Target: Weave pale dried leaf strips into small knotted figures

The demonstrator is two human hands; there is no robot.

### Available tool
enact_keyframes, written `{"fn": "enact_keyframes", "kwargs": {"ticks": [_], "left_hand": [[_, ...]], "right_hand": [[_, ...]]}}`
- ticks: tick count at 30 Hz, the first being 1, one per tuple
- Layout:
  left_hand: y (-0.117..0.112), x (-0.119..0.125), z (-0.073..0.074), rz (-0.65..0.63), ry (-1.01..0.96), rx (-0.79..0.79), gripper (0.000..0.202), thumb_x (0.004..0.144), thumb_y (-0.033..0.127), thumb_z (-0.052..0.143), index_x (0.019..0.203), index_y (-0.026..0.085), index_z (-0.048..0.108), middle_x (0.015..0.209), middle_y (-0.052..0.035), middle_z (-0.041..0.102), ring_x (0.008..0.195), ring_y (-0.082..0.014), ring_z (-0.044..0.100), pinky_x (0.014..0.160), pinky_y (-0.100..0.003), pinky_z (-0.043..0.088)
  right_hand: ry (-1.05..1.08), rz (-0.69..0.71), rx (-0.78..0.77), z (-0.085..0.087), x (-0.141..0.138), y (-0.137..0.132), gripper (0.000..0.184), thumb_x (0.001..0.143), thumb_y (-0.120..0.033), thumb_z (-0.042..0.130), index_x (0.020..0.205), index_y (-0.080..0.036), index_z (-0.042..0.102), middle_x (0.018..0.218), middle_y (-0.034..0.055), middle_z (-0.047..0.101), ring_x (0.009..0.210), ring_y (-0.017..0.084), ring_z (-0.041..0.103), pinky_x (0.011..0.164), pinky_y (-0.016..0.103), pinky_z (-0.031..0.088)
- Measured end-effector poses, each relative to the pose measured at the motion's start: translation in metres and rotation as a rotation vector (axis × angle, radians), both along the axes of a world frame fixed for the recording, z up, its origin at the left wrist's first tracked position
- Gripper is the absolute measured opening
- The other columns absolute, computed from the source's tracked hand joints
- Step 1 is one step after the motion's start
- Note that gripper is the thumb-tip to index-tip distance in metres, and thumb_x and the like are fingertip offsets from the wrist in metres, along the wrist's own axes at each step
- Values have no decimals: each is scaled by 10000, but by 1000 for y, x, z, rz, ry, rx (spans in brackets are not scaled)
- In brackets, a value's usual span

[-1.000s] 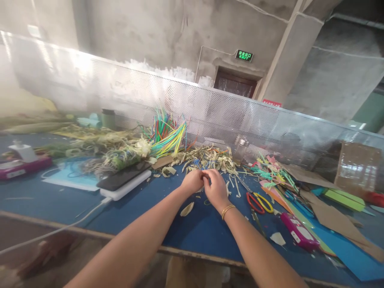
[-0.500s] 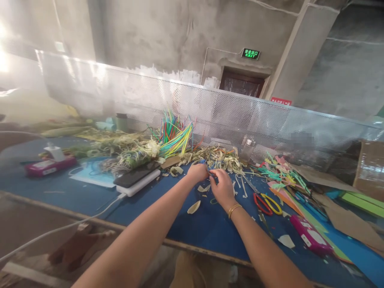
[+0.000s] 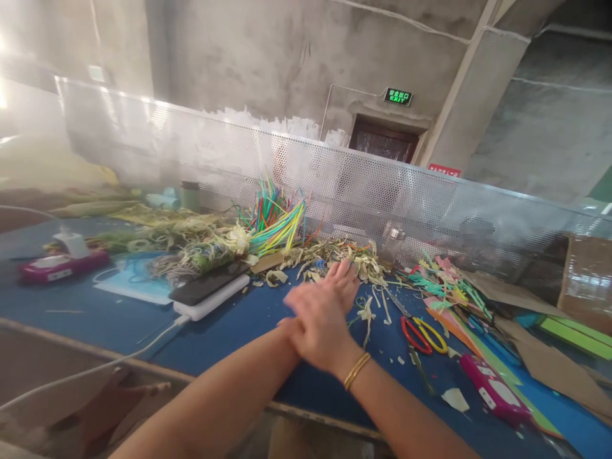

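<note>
My left hand (image 3: 343, 280) reaches out over the blue table, fingers stretched toward the near edge of a pile of dried husk strips (image 3: 363, 255). Across its wrist lies my right hand (image 3: 318, 325), slightly blurred, with its fingers apart and nothing visible in them. A gold bracelet circles the right wrist. Something small and blue (image 3: 319, 262) sits in the husks just left of my left fingertips. Loose pale strips (image 3: 367, 312) lie right of the hands. What is under my left palm is hidden.
Red-and-yellow-handled scissors (image 3: 423, 335), a magenta box (image 3: 495, 389) and coloured paper lie to the right. A phone (image 3: 208, 284) on a white block, a cable and a magenta power strip (image 3: 62, 264) are left. Colourful stems (image 3: 277, 220) and a glass jar (image 3: 394, 242) stand behind.
My hands were together with fingers closed near a small blue piece. Now they are apart from it: the left stretches forward and right, and the right has crossed over the left wrist.
</note>
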State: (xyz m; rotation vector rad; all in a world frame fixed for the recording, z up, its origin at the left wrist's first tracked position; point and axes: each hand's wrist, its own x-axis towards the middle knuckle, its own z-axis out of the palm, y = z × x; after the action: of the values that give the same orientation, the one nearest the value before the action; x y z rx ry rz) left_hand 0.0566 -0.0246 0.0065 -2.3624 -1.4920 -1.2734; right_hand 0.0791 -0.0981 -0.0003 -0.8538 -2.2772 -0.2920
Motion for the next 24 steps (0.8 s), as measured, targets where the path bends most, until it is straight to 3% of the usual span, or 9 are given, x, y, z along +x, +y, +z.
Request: {"fn": "enact_keyframes", "kwargs": {"ticks": [2,5,8,12,17,21,24], "left_hand": [[-3,7,-10,-118,176,165,308,869,173,423,898,148,729,1232,-131,631,1247,-200,469,1029,-342,380],[-3,10,-29,-194,541,434,269,897,177,449,1008,153,693,1375,-110,524,1349,-241,361,1108,-413,284],[1,10,-41,-152,645,471,272,914,191,442,1054,178,674,1399,-86,501,1361,-232,341,1122,-408,262],[3,10,-44,-140,650,472,268,909,194,455,1064,189,674,1389,-82,511,1358,-236,341,1119,-417,258],[1,14,-42,-186,667,496,266,909,182,451,1030,181,688,1315,-87,565,1312,-234,396,1088,-391,286],[0,16,-43,-194,669,511,280,920,185,426,1031,179,683,1290,-86,574,1298,-230,401,1068,-386,295],[4,9,-35,-218,635,485,258,916,214,436,960,198,689,1305,-68,560,1307,-235,373,1083,-399,259]], "right_hand": [[-183,74,-193,1,-28,-20,388,937,-446,386,860,-189,666,835,66,715,808,195,641,810,341,448],[-287,131,-375,9,-63,-38,475,951,-473,316,811,-194,675,866,69,732,835,206,670,751,316,470],[-346,253,-500,22,-86,-43,513,949,-508,262,908,-228,690,966,45,737,929,230,675,748,340,491],[-443,383,-573,31,-99,-41,506,900,-597,320,925,-256,694,1015,27,731,962,254,670,747,364,499],[-380,309,-484,22,-85,-42,524,889,-645,321,880,-246,660,877,16,728,858,210,662,719,317,467],[-329,303,-274,10,-68,-40,564,862,-694,329,846,-206,613,833,41,681,802,199,611,721,311,440],[-286,221,-105,9,-48,-30,557,869,-676,333,820,-187,596,806,69,636,803,214,562,736,340,429]]}}
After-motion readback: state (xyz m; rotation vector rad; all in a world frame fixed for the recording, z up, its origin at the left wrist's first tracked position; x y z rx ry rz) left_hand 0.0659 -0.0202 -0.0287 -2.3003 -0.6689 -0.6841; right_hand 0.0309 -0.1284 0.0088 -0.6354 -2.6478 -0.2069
